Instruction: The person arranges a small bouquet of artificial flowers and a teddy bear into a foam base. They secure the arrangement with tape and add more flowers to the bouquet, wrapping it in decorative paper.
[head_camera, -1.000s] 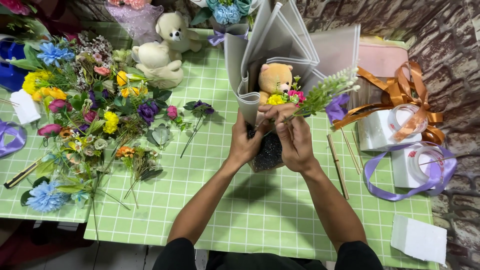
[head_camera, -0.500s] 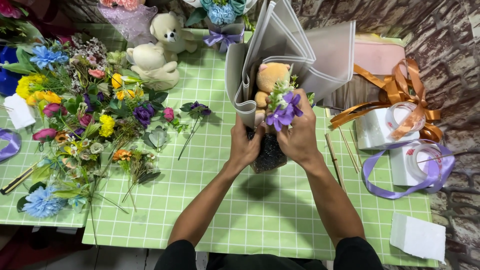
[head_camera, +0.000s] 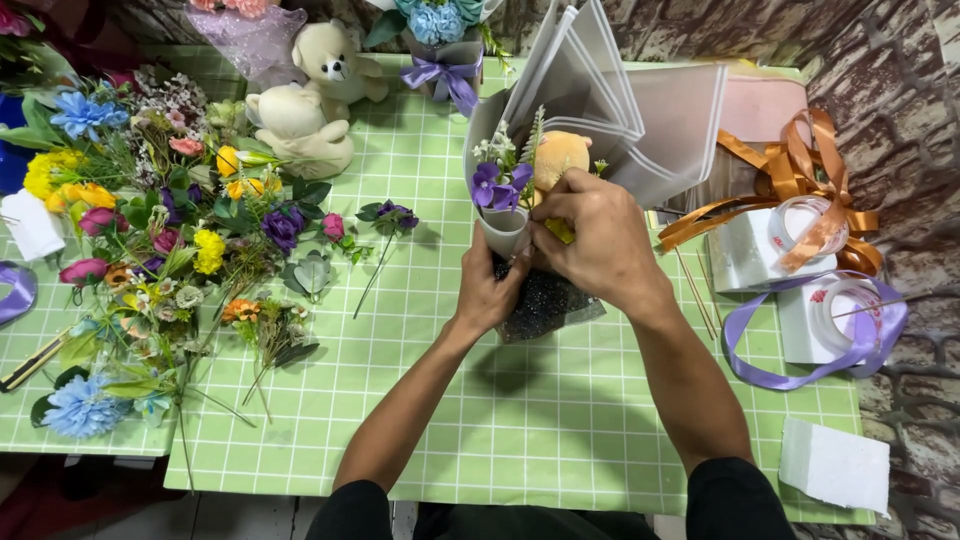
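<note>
Since the earlier frames the purple flower (head_camera: 497, 185) has moved from the front of the bouquet (head_camera: 590, 120), under the right hand, to its left edge, and white-green sprigs (head_camera: 520, 140) now stand above it. The right hand (head_camera: 598, 240) has slid across the front, hiding most of the toy bear (head_camera: 560, 155); only a rounded, fuzzy tan patch shows. The bouquet has tipped a little to the right.

Both hands are close together and clamped on the bouquet, which stands on the table (head_camera: 420, 400) at centre. The left hand (head_camera: 490, 290) grips the lower stem bundle from the left; the right hand presses over the middle with fingers curled. What the right fingers pinch cannot be made out; a bit of yellow shows beneath them.

The wrap is stiff grey sheet, folded into sharp fanned points, its top cut off by the frame. The base (head_camera: 545, 305) is dark, glittery and half covered by the wrists.

On the left lies a loose pile of flowers (head_camera: 150, 220), some cut off at the edge. Two cream plush bears (head_camera: 310, 100) sit behind them. To the right are an orange ribbon (head_camera: 800, 180) and a lilac ribbon (head_camera: 820, 340), both glossy and curling, and a white foam block (head_camera: 835, 465). The table cover is green check.
</note>
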